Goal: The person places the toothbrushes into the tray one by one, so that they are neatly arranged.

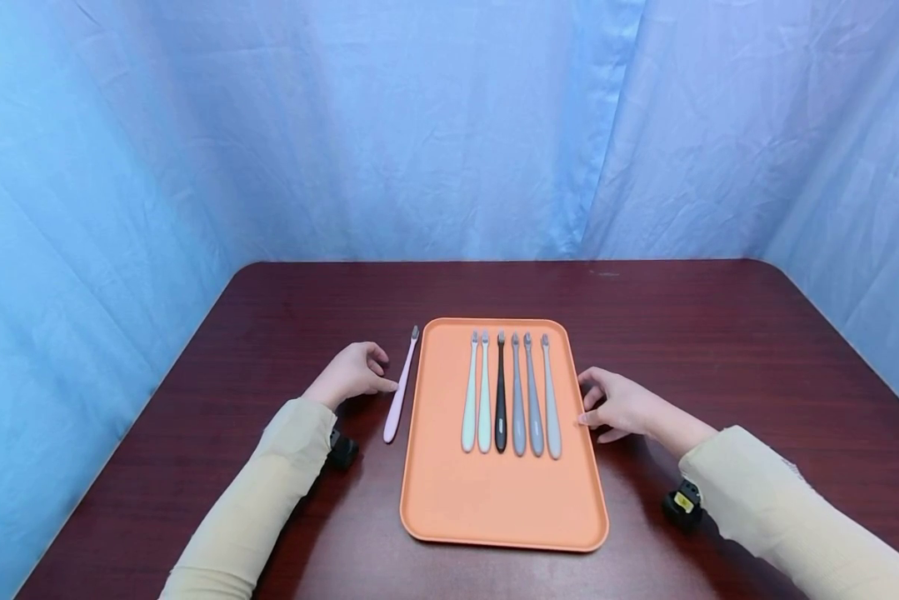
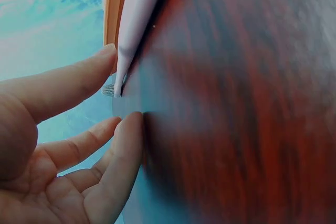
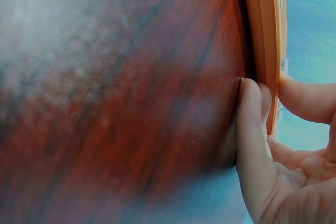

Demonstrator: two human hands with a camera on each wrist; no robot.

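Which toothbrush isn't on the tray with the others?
The pink toothbrush. It lies alone on the table, left of the orange tray, by the left hand. The other six lie side by side on the tray.

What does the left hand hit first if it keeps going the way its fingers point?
Most likely the pink toothbrush: the left hand points right, with fingertips at or nearly on its handle. Beyond that lies the orange tray rim. Whether they already touch is unclear.
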